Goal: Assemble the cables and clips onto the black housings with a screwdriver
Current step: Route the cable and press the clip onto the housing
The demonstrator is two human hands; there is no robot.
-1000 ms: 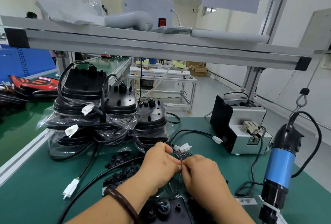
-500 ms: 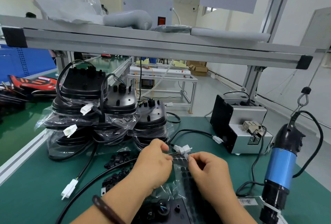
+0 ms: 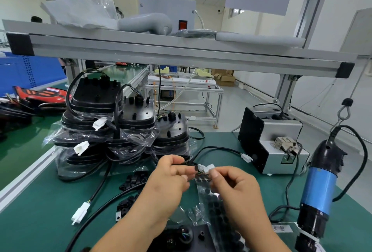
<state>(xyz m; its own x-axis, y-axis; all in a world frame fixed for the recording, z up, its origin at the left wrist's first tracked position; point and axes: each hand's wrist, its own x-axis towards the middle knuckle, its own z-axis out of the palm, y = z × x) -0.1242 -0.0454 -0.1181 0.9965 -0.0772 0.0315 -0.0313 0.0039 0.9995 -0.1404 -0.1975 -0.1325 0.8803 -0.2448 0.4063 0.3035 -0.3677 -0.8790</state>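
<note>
Over the green mat, my left hand (image 3: 167, 183) pinches a small round black pad (image 3: 195, 169) at its fingertips. Just to its right, my right hand (image 3: 237, 191) pinches the top of a clear strip of black pads (image 3: 215, 207) that hangs down toward me. A black housing (image 3: 181, 237) with a cable socket lies under my wrists at the bottom edge. Loose black clips (image 3: 134, 179) lie left of my hands. The blue electric screwdriver (image 3: 318, 191) hangs at the right, untouched. A white cable connector (image 3: 209, 167) shows just behind my fingertips.
Bagged black housings (image 3: 120, 127) are stacked at the back left, cables trailing. A black cable with a white plug (image 3: 80, 213) crosses the mat (image 3: 40, 221) on the left. A grey screw feeder (image 3: 271, 141) stands back right. An aluminium shelf (image 3: 181, 54) spans overhead.
My hands were pressed together; they have lifted and drawn apart. The left now carries one black pad off the strip, which the right keeps holding.
</note>
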